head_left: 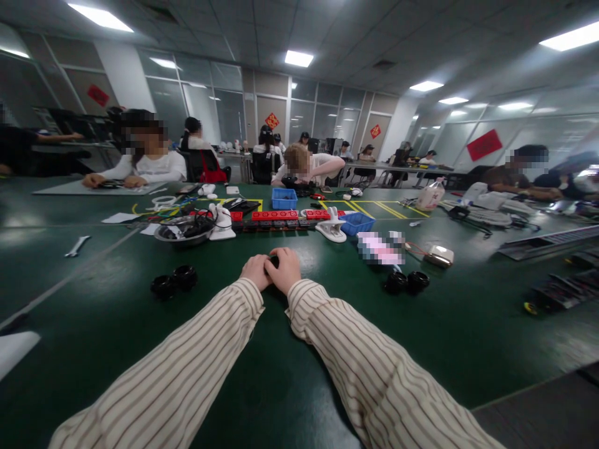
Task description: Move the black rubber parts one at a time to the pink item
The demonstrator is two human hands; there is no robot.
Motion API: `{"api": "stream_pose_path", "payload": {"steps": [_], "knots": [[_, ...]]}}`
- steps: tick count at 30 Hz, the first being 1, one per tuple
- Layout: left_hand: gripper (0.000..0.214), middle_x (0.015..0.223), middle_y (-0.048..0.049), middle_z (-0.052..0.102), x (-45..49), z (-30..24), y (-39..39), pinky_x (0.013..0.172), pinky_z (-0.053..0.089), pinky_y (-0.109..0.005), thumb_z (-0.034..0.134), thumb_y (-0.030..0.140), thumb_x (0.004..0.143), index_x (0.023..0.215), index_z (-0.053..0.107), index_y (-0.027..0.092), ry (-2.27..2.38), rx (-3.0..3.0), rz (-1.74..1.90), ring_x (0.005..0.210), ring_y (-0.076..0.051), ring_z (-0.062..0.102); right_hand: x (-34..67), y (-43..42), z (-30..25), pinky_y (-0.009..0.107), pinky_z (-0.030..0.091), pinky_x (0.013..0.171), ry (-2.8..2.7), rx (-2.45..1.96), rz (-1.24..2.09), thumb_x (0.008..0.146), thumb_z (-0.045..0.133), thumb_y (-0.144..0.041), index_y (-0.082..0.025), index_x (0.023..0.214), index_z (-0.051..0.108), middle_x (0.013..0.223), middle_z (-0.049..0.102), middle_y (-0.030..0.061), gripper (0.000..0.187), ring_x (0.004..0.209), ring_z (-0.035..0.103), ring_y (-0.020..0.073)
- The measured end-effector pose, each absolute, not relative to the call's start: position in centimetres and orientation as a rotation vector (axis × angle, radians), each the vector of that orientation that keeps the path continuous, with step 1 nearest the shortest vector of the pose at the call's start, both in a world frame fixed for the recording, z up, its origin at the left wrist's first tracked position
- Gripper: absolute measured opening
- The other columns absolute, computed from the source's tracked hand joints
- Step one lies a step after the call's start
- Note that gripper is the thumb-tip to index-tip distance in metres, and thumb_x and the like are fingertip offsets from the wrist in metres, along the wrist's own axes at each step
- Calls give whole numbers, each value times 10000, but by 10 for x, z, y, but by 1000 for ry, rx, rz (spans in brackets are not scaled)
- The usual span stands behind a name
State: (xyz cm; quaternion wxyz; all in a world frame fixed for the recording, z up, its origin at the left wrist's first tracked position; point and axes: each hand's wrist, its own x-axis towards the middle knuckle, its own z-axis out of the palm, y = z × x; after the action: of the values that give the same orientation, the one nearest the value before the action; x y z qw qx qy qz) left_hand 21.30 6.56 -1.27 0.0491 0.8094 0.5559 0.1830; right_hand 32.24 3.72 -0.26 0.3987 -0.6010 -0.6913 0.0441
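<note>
Both hands meet at the middle of the green table, cupped around a small black object point(272, 262) whose kind I cannot make out. My left hand point(255, 271) is closed against its left side. From the right, my right hand point(287, 270) wraps over it with the thumb in front. Most of the object is hidden by the fingers. Two glossy black round parts point(186, 277) stand to the left of my hands. Another pair of black round parts point(418, 282) stands to the right, by a blurred-out pink item point(381, 248).
Beyond my hands lie a red-and-black strip of parts point(275, 216), white clamps point(331, 226), a bowl of cables point(182, 229) and blue bins point(284, 198). A wrench point(77, 246) lies left; a metal tray point(547, 242) lies right. Across the table a person point(306, 165) bends forward.
</note>
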Motion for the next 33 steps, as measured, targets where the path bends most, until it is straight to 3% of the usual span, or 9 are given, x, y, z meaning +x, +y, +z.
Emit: {"api": "stream_pose_path", "payload": {"steps": [5, 18, 25, 33], "knots": [[256, 983, -114, 624, 214, -11, 67, 832, 443, -345, 551, 263, 735, 955, 584, 136, 1673, 2508, 516, 951, -270, 570, 322, 38, -3, 336, 376, 838, -1786, -1546, 138, 792, 549, -292, -200, 903, 611, 934, 566, 52, 156, 928, 488, 203], [318, 1046, -108, 629, 212, -17, 72, 909, 423, -325, 564, 284, 723, 1001, 599, 134, 1591, 2548, 505, 1027, -258, 559, 322, 35, 1, 324, 362, 852, -1820, -1476, 115, 773, 541, -226, -201, 883, 618, 910, 590, 30, 136, 916, 481, 188], [483, 1156, -117, 569, 213, -14, 66, 920, 418, -339, 591, 305, 704, 1151, 504, 145, 1637, 2508, 572, 1060, -260, 534, 322, 33, 1, 340, 360, 866, -1730, -1536, 106, 774, 557, -282, -197, 917, 599, 956, 558, 50, 172, 952, 476, 204], [361, 1053, -121, 607, 214, -12, 66, 882, 437, -352, 598, 314, 700, 1013, 580, 135, 1650, 2509, 494, 1005, -284, 555, 322, 37, -2, 327, 364, 835, -1768, -1556, 99, 797, 545, -281, -203, 869, 606, 919, 548, 44, 122, 932, 476, 196]]}}
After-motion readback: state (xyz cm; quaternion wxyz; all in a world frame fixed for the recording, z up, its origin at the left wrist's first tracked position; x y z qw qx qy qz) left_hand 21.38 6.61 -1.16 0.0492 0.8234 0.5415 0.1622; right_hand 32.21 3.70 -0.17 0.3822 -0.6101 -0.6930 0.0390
